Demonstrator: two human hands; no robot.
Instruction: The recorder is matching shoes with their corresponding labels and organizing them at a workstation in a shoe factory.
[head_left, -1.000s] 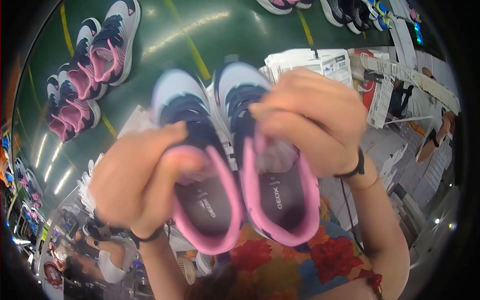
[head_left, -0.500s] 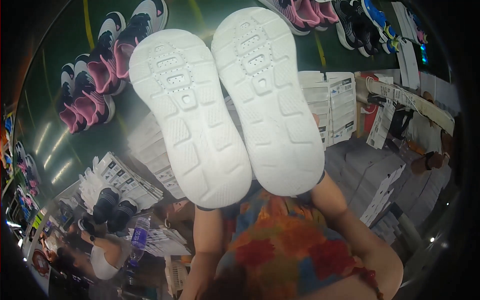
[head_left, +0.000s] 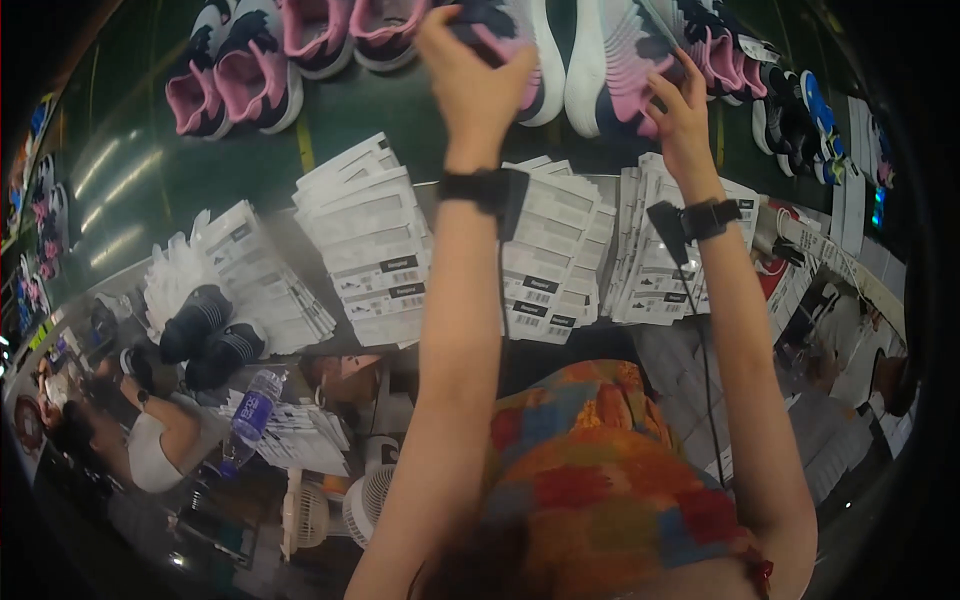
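Note:
A pair of navy, pink and white sneakers lies on its sides on the green table, white soles facing each other. My left hand (head_left: 480,90), slightly blurred, grips the left sneaker (head_left: 545,65) near its collar, thumb toward the sole. At the heel of the right sneaker (head_left: 620,70), my right hand (head_left: 686,125) has its fingers and thumb closed around the pink back part. Both sneakers reach past the top edge of the view, so their toes are cut off. Black straps with dark devices circle both wrists.
Similar pink-lined sneakers (head_left: 250,80) line the green table (head_left: 235,180) on both sides. Stacks of printed white cards (head_left: 375,255) lie along its near edge. Dark shoes (head_left: 200,325), a bottle (head_left: 257,405) and a fan (head_left: 370,500) are lower left. A person (head_left: 165,435) works there.
The sneakers, held up close with their soles facing me, have gone away from me down to the table and turned onto their sides. My hands and forearms now show fully.

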